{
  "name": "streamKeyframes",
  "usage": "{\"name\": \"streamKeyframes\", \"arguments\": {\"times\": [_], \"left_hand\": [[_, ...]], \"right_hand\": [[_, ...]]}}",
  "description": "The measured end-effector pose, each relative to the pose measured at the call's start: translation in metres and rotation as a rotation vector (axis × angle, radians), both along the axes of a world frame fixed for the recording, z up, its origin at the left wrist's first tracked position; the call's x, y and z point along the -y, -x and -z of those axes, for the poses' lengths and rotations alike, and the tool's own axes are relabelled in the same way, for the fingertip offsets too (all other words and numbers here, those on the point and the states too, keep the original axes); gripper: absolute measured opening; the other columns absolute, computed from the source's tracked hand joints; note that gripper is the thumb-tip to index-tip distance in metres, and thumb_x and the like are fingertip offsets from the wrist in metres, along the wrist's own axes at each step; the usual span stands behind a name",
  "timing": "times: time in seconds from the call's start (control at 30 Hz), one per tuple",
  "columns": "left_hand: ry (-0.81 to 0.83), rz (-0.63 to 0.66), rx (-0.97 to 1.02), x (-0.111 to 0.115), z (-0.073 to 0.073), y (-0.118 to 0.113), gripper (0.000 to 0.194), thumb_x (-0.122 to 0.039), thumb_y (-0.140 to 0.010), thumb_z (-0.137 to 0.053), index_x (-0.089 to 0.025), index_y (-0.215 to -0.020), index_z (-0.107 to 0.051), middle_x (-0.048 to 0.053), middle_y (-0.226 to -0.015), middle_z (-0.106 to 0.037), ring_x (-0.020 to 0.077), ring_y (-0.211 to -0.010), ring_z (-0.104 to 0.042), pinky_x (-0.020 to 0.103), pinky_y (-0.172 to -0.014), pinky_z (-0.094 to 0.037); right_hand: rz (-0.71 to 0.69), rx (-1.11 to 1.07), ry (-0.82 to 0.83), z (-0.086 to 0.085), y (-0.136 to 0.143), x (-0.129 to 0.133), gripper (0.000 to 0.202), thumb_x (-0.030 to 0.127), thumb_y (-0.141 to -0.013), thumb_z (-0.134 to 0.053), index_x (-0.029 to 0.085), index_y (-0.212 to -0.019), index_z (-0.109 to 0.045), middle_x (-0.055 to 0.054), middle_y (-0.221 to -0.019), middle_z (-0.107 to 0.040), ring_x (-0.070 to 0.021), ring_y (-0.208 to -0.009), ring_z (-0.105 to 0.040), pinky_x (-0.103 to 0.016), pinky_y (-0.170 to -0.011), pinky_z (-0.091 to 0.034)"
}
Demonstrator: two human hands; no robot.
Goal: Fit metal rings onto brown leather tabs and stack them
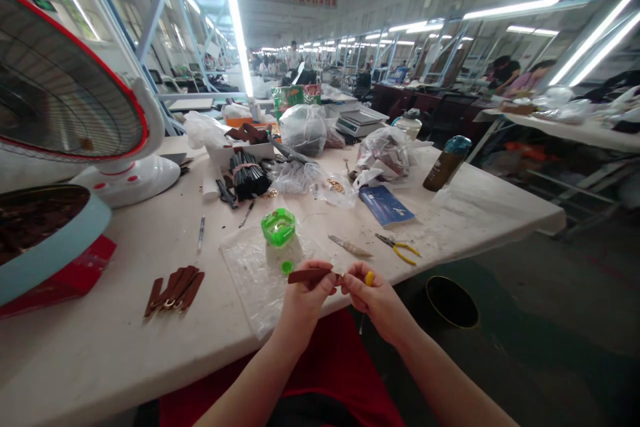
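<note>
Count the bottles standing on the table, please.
2: a brown bottle with a teal cap near the right edge, and a clear bottle behind it. Others may hide among the bags.

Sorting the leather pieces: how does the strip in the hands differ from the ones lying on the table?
The held strip is single, pinched in the left hand and lifted level; the table strips lie several together, fanned out and untouched. The right hand works at the held strip's end. Both are brown, narrow and long.

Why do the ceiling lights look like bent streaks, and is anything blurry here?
Head view: the wide lens bows the light tubes and the fan at the edges; the tubes glare white. The left hand and right hand with the brown strip are fairly sharp; distant workers are soft.
</note>
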State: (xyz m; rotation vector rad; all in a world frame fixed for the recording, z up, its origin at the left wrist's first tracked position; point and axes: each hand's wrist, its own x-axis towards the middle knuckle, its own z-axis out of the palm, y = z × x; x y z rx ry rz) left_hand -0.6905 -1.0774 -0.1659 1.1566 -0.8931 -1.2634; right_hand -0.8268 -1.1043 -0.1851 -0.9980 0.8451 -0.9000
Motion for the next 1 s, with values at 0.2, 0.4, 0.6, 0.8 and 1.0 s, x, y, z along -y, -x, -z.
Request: {"name": "streamKeyframes", "arguments": {"times": [0.2,0.4,0.6,0.8,1.0], "left_hand": [[0.041,-0.049,0.088,0.0,0.007,0.0,0.026,-0.031,-0.068,-0.066,-0.014,-0.083,-0.053,0.0,-0.073,-0.058,0.0118,-0.071,-0.056,0.024,-0.069,-0.046],[0.0,-0.078,0.076,-0.001,0.019,-0.016,0.034,-0.034,-0.067,-0.066,-0.013,-0.089,-0.05,0.001,-0.076,-0.057,0.0128,-0.072,-0.056,0.025,-0.069,-0.045],[0.076,-0.077,0.297,-0.007,0.016,-0.033,0.02,-0.031,-0.074,-0.059,-0.013,-0.082,-0.055,0.002,-0.075,-0.057,0.0133,-0.071,-0.054,0.025,-0.067,-0.043],[-0.013,-0.064,0.194,-0.008,0.02,-0.047,0.025,-0.037,-0.074,-0.056,-0.012,-0.08,-0.055,0.003,-0.07,-0.058,0.0131,-0.064,-0.053,0.026,-0.062,-0.042],[-0.009,-0.027,0.407,-0.014,0.025,-0.06,0.024,-0.036,-0.08,-0.049,-0.013,-0.077,-0.056,0.002,-0.068,-0.056,0.012,-0.064,-0.049,0.025,-0.061,-0.039]], "right_hand": [[-0.028,-0.378,0.312,-0.004,0.001,-0.003,0.03,0.045,-0.081,-0.05,0.015,-0.074,-0.052,0.001,-0.066,-0.054,-0.0081,-0.062,-0.044,-0.024,-0.06,-0.035],[-0.07,-0.471,0.436,-0.001,-0.014,-0.003,0.03,0.042,-0.084,-0.043,0.017,-0.069,-0.048,0.001,-0.062,-0.048,-0.0098,-0.061,-0.042,-0.025,-0.06,-0.034],[-0.121,-0.475,0.421,0.0,-0.032,0.001,0.033,0.046,-0.083,-0.043,0.017,-0.067,-0.047,0.001,-0.06,-0.045,-0.0097,-0.059,-0.041,-0.025,-0.058,-0.033],[-0.161,-0.472,0.433,0.003,-0.045,0.001,0.035,0.047,-0.083,-0.04,0.017,-0.068,-0.049,0.0,-0.06,-0.046,-0.0103,-0.059,-0.042,-0.025,-0.058,-0.034],[-0.156,-0.554,0.519,0.009,-0.059,-0.002,0.028,0.039,-0.084,-0.039,0.017,-0.069,-0.048,0.001,-0.061,-0.047,-0.0102,-0.058,-0.043,-0.025,-0.056,-0.034]]}}
